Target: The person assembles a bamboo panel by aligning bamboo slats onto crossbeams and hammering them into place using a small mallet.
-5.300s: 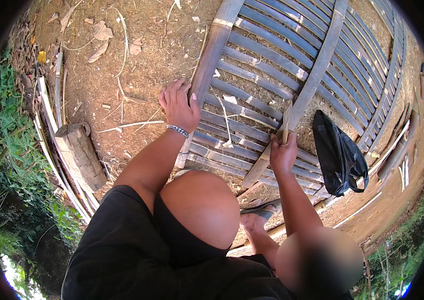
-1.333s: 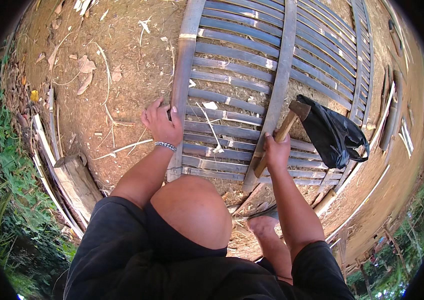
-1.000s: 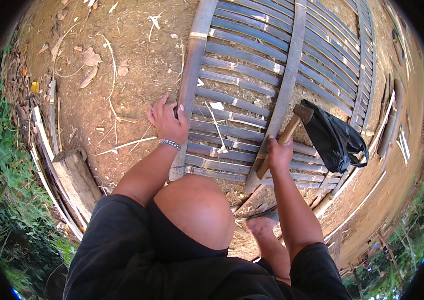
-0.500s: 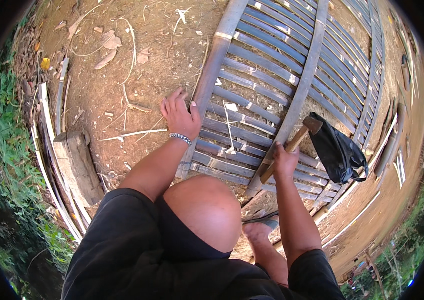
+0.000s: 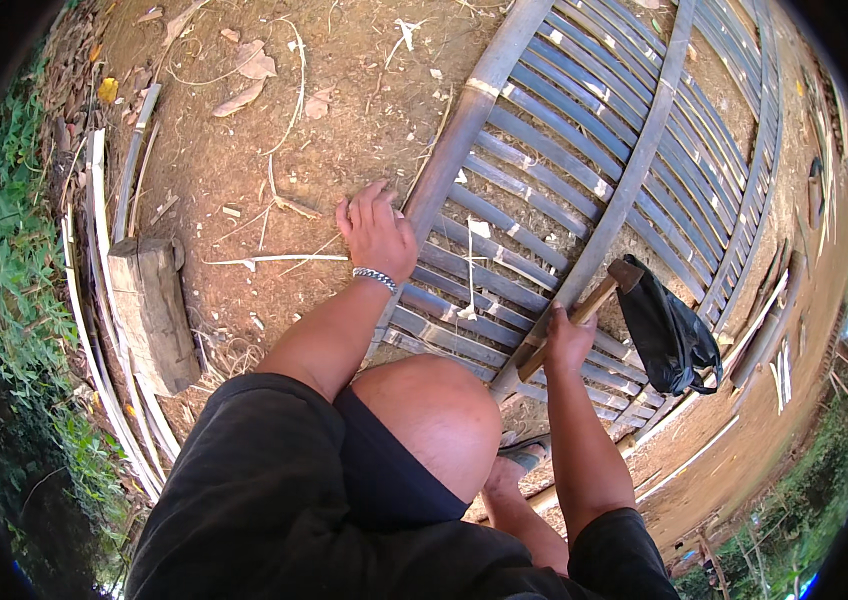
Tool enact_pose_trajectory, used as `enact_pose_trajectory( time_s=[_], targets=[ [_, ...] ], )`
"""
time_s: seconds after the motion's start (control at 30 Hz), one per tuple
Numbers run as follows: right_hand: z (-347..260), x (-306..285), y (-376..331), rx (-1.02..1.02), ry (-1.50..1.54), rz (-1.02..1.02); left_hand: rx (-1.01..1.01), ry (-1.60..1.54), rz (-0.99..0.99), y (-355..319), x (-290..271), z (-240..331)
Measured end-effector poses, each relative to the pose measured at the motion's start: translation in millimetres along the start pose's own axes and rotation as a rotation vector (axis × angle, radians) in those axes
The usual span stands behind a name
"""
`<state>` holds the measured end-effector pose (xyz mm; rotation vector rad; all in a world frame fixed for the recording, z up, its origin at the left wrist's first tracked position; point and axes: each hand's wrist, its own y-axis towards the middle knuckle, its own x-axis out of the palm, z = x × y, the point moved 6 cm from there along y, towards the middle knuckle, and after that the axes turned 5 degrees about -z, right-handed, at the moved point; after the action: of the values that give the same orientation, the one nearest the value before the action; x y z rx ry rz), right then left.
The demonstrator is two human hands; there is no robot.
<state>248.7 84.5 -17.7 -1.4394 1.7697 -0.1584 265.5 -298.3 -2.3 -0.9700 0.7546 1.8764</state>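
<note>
A slatted bamboo frame [image 5: 556, 122] lies on the ground, its dark strips crossing thicker lengthwise poles. My left hand [image 5: 380, 232], with a chain bracelet at the wrist, rests at the frame's near-left pole [image 5: 451, 150]. Its fingers stretch out over the soil, and the thumb lies beside the pole. In my right hand [image 5: 570, 343] is a hammer [image 5: 599, 298], gripped by its wooden handle over the middle pole [image 5: 634, 177]. The metal head points away from me, close to a black plastic bag [image 5: 666, 335] on the frame. My bare knee [image 5: 434, 410] is bent between my arms.
A short wooden log [image 5: 152, 315] lies at the left beside long pale bamboo strips [image 5: 94, 270]. Green plants [image 5: 14, 330] border the left side. Dry leaves [image 5: 256, 64] and shavings litter the soil. More bamboo pieces [image 5: 766, 320] lie beyond the frame at the right.
The view has shifted slightly, so the frame and log appear displaced. Both hands keep about the same places on the frame, the right still gripping the hammer.
</note>
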Motion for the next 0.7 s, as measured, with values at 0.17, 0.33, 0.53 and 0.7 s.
enact_pose_trajectory(
  time_s=[0.17,0.33,0.53,0.7],
  targets=[
    [10,-7,6,-0.053,-0.169,0.07,0.013,-0.002,-0.008,3,-1,1],
    [9,-11,4,-0.034,-0.269,0.09,0.017,0.044,-0.044,5,7,6],
    [-3,-11,-22,-0.183,-0.233,0.237,0.027,0.099,-0.023,4,13,0],
    [-5,-50,-65,-0.115,-0.261,0.162,0.079,0.125,-0.012,2,15,2]
  ],
)
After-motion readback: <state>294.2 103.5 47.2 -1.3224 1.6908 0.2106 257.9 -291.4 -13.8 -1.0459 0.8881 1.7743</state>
